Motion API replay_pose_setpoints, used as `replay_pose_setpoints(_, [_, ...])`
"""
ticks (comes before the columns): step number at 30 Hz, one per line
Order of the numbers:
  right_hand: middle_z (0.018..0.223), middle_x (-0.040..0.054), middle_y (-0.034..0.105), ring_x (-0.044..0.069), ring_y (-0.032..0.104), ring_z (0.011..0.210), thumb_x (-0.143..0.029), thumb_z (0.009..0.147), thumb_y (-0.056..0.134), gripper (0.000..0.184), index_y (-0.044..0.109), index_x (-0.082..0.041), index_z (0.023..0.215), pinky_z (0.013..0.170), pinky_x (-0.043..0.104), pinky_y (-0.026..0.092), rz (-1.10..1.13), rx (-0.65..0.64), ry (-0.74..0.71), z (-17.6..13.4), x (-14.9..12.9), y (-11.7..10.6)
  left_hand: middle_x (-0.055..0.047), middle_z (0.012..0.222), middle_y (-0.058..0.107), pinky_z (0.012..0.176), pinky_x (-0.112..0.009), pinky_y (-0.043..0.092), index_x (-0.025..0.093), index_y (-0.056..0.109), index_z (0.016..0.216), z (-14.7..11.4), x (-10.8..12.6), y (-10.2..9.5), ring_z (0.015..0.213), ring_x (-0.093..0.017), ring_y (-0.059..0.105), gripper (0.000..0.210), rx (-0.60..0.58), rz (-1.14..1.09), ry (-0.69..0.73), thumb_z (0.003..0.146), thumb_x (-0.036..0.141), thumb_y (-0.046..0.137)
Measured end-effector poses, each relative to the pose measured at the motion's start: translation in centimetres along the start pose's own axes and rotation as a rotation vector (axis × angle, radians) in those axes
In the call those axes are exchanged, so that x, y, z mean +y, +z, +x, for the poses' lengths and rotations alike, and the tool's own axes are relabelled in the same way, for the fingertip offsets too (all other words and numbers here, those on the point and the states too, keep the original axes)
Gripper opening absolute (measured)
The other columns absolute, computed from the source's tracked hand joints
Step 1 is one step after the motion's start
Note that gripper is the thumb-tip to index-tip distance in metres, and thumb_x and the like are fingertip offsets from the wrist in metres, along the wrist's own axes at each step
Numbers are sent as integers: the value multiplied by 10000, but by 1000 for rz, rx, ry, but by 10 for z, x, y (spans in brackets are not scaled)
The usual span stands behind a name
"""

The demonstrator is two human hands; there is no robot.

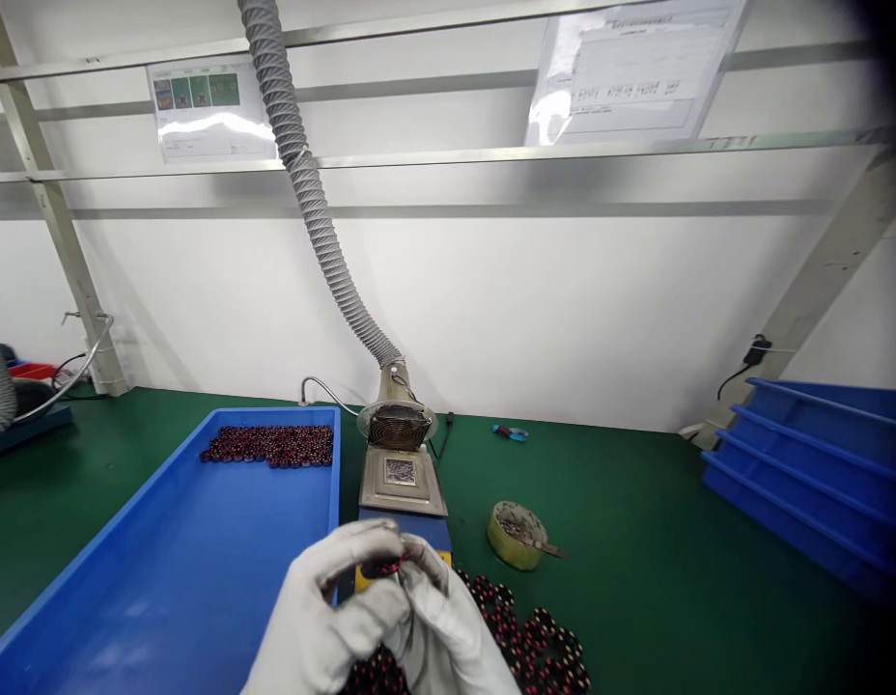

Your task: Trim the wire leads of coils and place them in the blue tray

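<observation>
My left hand and my right hand, both in white gloves, meet low in the middle of the view. The left thumb and fingers are closed on a small dark ring-shaped part with reddish marks. My right fingers are pinched together at its right side, touching or also gripping it; the fingers partly hide the part. Several similar dark ring parts with red and pale spots lie loosely on the bench to the right, and more show beneath my hands. Just beyond stands a metal-topped solder pot with a square opening.
A blue tray at left holds rows of similar parts at its far end. A ribbed exhaust hose ends above the pot. Right of it are a round yellowish tin with a flat stick, blue-handled cutters and stacked blue trays.
</observation>
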State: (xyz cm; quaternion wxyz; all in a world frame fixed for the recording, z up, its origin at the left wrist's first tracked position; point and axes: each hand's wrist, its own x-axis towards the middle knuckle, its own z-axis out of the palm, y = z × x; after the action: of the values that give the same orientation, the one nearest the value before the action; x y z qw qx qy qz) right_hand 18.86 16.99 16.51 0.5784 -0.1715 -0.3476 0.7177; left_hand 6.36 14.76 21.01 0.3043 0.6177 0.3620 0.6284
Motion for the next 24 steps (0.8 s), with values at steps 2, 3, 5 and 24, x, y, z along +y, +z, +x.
replay_pose_setpoints(2, [758, 48, 714, 182, 666, 728, -229, 586, 811, 223, 701, -171, 772, 776, 330, 517, -19, 28, -21, 0, 2, 1, -74, 838, 717, 723, -226, 551, 221, 736, 734, -2, -3, 3, 794, -231, 677, 129, 21, -6, 44, 656, 162, 652])
replay_pose_setpoints(3, [759, 45, 713, 180, 664, 725, -227, 584, 813, 221, 703, -175, 767, 781, 330, 514, -14, 31, -15, -1, 1, 2, -53, 792, 719, 722, -204, 547, 228, 732, 700, -3, -6, 3, 783, -215, 677, 119, 57, -25, 59, 660, 148, 654])
replay_pose_setpoints(5, [727, 34, 707, 167, 659, 690, -244, 588, 812, 210, 704, -185, 759, 771, 332, 514, 28, 11, 37, -3, -2, 5, -9, 738, 718, 739, -162, 529, 240, 718, 676, -6, -14, -1, 778, -177, 675, 123, 139, -70, 65, 676, 135, 654])
replay_pose_setpoints(24, [794, 32, 713, 199, 650, 818, -357, 666, 737, 255, 701, -204, 866, 807, 364, 495, 91, -17, 107, -20, -9, 10, -18, 969, 697, 881, -311, 509, 285, 639, 991, -6, -12, -1, 922, -190, 641, 207, -61, 376, 392, 787, 321, 644])
